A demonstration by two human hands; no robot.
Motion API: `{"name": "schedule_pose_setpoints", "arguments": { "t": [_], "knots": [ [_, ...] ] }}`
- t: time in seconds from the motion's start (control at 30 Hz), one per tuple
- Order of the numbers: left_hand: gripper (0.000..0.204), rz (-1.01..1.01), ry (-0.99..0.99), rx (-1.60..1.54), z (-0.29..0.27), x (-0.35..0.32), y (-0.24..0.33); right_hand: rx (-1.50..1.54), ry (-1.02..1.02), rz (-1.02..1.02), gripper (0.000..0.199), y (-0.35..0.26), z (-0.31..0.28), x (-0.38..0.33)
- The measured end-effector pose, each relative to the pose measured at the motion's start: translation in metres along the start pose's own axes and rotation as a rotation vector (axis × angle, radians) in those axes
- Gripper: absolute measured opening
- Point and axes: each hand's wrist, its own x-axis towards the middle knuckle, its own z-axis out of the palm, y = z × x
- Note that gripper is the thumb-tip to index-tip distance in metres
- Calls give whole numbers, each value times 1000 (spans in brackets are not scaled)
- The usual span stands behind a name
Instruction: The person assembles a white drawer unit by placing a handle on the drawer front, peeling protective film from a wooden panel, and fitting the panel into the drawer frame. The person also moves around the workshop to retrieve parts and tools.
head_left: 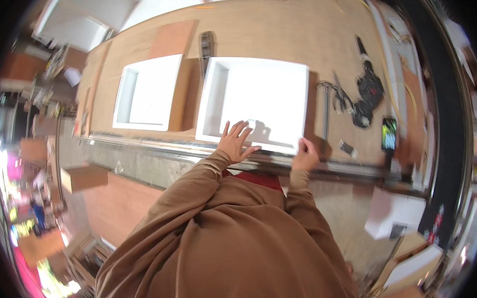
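A large white square tray-like box lies on the wooden workbench in front of me. My left hand rests flat on its near part with the fingers spread. At the box's near right corner my right hand is curled, gripping that corner edge. Both of my forearms wear brown sleeves and come in from below.
A second white box lies to the left on the workbench. A dark power drill, tangled cables, a phone with a lit screen and a small flat dark object lie to the right. A metal rail lines the bench's front edge.
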Motion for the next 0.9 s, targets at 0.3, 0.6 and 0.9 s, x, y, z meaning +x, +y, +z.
{"name": "schedule_pose_setpoints", "arguments": {
  "t": [0.3, 0.6, 0.9],
  "knots": [
    [36, -946, 238, -501, -1, -62, -94, -172, -143, -163, 30, 21, -6, -2],
    [24, -1077, 492, -621, -17, -114, -80, -394, -206, -413, 37, 25, 1, 9],
    [21, -550, 448, -779, -71, -159, -131, -542, -147, -263, 24, 40, -10, -33]
  ]
}}
